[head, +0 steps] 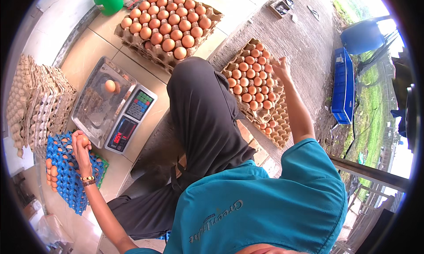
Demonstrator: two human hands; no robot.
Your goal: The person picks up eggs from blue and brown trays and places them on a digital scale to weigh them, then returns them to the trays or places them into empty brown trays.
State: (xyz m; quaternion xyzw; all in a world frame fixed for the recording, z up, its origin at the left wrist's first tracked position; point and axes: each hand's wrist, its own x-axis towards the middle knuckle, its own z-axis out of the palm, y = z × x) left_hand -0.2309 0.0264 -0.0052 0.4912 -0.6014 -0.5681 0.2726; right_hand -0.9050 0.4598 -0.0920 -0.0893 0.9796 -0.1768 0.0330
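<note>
My left hand (81, 148) is closed around a brown egg (83, 140), above a stack of blue plastic egg trays (71, 191). Beside it, a digital scale (131, 118) with a metal pan (89, 116) carries one brown egg (110, 86); its red display is lit. My right hand (281, 68) is at the outer edge of a cardboard egg tray (246, 48) filled with many brown eggs, its fingers apart and no egg visible in it. Below that tray is another cardboard tray (281, 131) with several eggs at one end.
A large cardboard tray stack (212, 17) full of eggs stands beyond my knee. Empty cardboard trays (54, 101) are piled at the left, near the wall. A green plastic container (108, 2) is at the top left. A blue crate (343, 85) and sandals (313, 12) are at the right.
</note>
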